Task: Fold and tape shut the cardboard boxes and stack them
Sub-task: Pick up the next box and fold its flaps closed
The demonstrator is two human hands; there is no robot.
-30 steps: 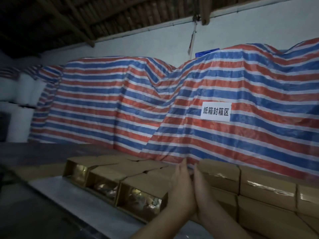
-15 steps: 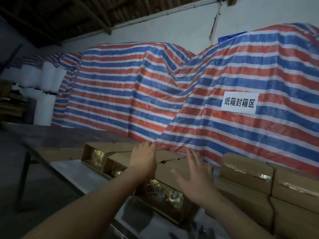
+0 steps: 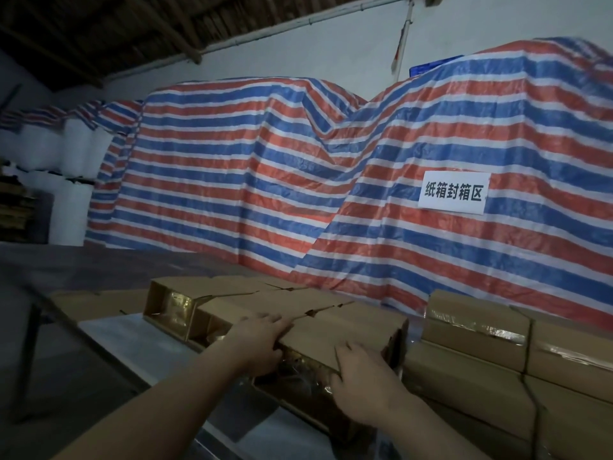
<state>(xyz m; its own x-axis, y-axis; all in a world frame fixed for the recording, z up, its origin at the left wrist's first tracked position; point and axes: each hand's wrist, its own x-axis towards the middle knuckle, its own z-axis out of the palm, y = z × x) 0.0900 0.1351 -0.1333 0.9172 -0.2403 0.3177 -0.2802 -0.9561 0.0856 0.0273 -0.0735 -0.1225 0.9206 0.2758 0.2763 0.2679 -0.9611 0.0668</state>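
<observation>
We place both hands on the nearest open box [image 3: 345,330], which lies on the table [image 3: 139,333] beside taped boxes [image 3: 477,330]. Left hand [image 3: 257,340] lies flat, fingers spread, on its top left edge. Right hand [image 3: 360,376] grips the front edge, fingers curled.
</observation>
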